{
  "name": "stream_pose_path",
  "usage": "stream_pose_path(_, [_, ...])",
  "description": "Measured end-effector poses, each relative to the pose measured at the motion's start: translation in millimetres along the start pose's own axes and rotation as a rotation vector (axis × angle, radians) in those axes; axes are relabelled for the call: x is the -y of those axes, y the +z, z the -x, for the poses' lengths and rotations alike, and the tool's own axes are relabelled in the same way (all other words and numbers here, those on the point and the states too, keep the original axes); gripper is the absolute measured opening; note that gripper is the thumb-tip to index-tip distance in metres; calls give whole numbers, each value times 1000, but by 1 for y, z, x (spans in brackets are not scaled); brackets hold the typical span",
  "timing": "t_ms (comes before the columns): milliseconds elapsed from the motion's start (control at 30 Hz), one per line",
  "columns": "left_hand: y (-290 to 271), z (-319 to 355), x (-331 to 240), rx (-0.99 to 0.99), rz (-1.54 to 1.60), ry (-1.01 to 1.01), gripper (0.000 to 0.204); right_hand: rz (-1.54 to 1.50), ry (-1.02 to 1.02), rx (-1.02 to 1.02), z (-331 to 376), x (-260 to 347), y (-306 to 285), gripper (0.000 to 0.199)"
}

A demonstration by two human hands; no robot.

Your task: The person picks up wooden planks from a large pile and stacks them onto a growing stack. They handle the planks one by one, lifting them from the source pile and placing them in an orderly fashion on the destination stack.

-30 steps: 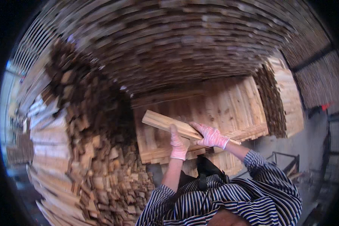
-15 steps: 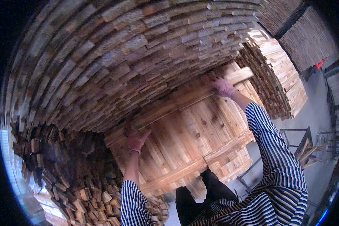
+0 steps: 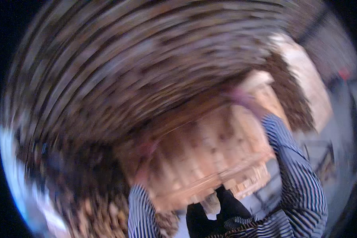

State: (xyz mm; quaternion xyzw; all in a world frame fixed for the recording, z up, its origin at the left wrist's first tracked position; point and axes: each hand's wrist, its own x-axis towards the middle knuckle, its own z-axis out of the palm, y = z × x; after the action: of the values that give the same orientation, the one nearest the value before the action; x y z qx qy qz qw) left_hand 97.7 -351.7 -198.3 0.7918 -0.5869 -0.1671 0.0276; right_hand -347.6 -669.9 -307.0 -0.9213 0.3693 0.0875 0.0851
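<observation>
In front of me lies a wide panel of pale boards (image 3: 198,146), with a thick wooden batten (image 3: 186,113) along its far side and another batten (image 3: 186,180) along the near side. My left hand (image 3: 147,147), in what looks like a pinkish glove, is at the left part of the far batten. Farther right, my right hand (image 3: 240,96) is at the same batten, close to its pale right end (image 3: 258,80). Motion smears the fingers of both hands, so their grip does not show. Both arms are stretched forward in striped sleeves.
A tall wall of stacked boards (image 3: 146,59) rises just beyond the panel. Cut wood pieces (image 3: 99,216) lie heaped at lower left. Another stack (image 3: 305,79) stands at right, with a metal frame (image 3: 325,158) on the grey floor below it.
The view has become strongly blurred and shifted slightly, so the panel and right-hand stack appear a little lower and farther right. Both hands stay at the far batten.
</observation>
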Motion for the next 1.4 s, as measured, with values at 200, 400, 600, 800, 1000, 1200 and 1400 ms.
stream_pose_path(200, [5,60,-55,-33,172,-68,94,-5,34,22,12,24,-13,66])
stream_pose_path(400, [17,200,-64,-135,633,-253,92,109,58,105,24,93,-31,75])
stream_pose_path(600, [3,440,-36,-322,971,-609,80,-288,-441,111,91,350,-12,84])
stream_pose_path(800, [-48,575,-8,-679,934,-1095,81,-675,-929,324,236,685,-205,92])
stream_pose_path(1000, [-202,614,34,-1393,391,-1024,74,-786,-1410,41,268,840,-324,83])
stream_pose_path(1200, [-286,634,123,-1757,211,-917,62,-882,-1491,-155,265,952,-389,70])
stream_pose_path(1400, [-298,618,179,-1802,493,-1173,51,-779,-1244,100,248,1040,-404,89])
